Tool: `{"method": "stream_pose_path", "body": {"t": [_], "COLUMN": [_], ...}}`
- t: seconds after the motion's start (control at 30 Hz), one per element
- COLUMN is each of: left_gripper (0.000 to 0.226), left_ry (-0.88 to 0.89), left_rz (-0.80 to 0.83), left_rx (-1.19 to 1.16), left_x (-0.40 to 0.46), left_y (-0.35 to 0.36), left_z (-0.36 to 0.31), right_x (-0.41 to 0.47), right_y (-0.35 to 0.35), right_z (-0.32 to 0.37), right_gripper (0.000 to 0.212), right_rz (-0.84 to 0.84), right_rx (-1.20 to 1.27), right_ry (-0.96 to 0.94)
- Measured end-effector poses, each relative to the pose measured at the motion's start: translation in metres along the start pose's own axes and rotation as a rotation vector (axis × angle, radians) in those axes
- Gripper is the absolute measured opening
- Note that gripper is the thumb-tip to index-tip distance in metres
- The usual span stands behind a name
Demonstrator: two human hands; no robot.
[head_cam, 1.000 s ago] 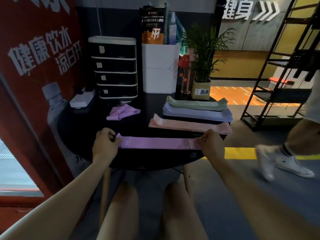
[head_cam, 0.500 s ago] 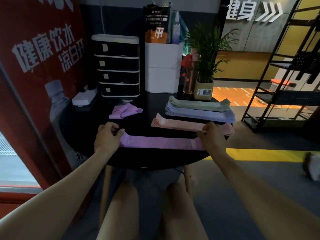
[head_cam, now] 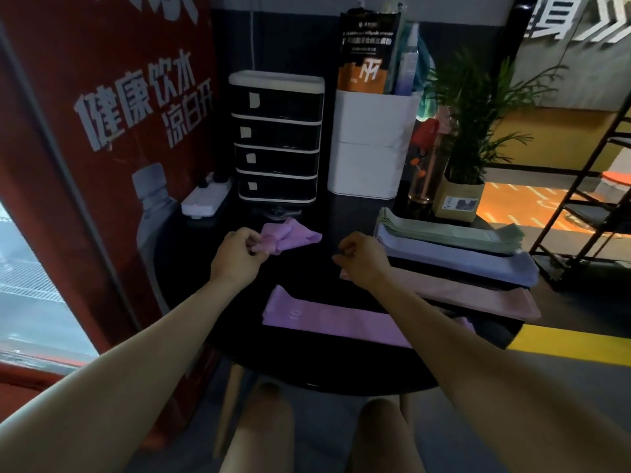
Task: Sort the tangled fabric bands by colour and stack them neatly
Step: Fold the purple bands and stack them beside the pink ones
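Observation:
A flat purple band (head_cam: 327,317) lies near the front edge of the round black table (head_cam: 307,370), partly under my right forearm. Behind it on the right lie a pink stack (head_cam: 471,295), a lavender-blue stack (head_cam: 461,259) and a green stack (head_cam: 454,233). A crumpled purple band (head_cam: 290,237) sits mid-table at the left. My left hand (head_cam: 235,256) pinches its near end. My right hand (head_cam: 363,259) hovers over the left end of the pink stack, fingers loosely curled with nothing in them.
At the table's back stand a black drawer unit (head_cam: 278,138), a white bin (head_cam: 370,145) with packets, a bottle (head_cam: 426,158) and a potted plant (head_cam: 461,196). A white power strip (head_cam: 205,199) lies back left. A red poster wall stands left, a metal rack (head_cam: 587,186) right.
Both hands let go of the flat purple band, which now lies on the table. They moved away from me, and the left hand took hold of the crumpled purple band.

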State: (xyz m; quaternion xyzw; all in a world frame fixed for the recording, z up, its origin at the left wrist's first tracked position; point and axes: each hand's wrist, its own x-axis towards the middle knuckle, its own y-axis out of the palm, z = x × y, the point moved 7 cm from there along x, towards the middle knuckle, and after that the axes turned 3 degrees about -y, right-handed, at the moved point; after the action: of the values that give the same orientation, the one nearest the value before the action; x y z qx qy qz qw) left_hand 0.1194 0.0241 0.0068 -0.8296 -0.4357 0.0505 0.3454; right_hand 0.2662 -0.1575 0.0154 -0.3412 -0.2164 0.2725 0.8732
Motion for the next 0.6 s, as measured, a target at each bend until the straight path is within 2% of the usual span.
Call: {"method": "stream_pose_path", "body": {"t": [0.27,0.47,0.53,0.6], "left_gripper": [0.040,0.052,0.053,0.047], "left_ry": [-0.047,-0.052,-0.054,-0.052], "left_rz": [0.054,0.114,0.104,0.081], "left_rx": [0.029,-0.006,0.007,0.019], "left_x": [0.033,0.053,0.058,0.061], "left_y": [0.013,0.036,0.041,0.043], "left_z": [0.020,0.026,0.026,0.027], "right_x": [0.056,0.086,0.090,0.092], "right_y": [0.052,0.073,0.078,0.078], "right_z": [0.021,0.011,0.006,0.004], "right_gripper": [0.033,0.050,0.039,0.015], "right_rz": [0.093,0.131,0.139,0.099], "right_rx": [-0.026,-0.142,-0.150,-0.135], "right_ry": [-0.072,-0.038,-0.007,0.008]}}
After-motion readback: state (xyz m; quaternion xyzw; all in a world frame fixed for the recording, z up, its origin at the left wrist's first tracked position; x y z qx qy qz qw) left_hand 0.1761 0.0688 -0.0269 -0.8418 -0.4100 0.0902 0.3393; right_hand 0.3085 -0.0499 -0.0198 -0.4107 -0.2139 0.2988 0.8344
